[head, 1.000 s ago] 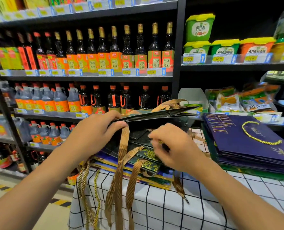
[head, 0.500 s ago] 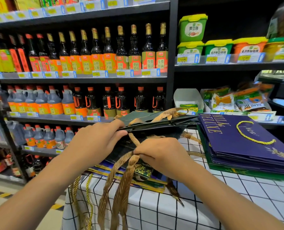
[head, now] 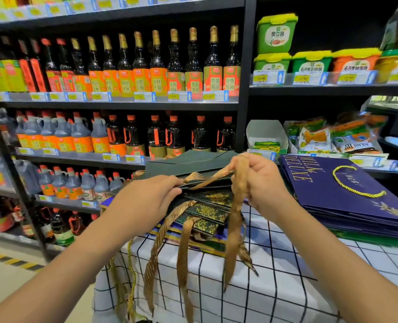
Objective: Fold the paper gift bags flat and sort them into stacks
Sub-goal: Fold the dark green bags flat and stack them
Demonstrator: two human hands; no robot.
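Observation:
A folded dark green gift bag is held level above a stack of similar green bags with gold print on the table. My left hand grips the bag's near edge. My right hand pinches its golden ribbon handles, which it has lifted up beside the bag; their loose ends hang down. More golden ribbon handles from the stack trail over the table's front edge. A stack of flat navy blue bags with a gold cord handle lies to the right.
The table wears a white cloth with a black grid. Behind it run shop shelves of sauce bottles and jugs, with green and orange tubs and snack packets at the right. An aisle floor shows at the left.
My right hand has gathered the golden ribbon handles and risen to the right with them, from below the bag to beside it. The left hand keeps its grip on the bag.

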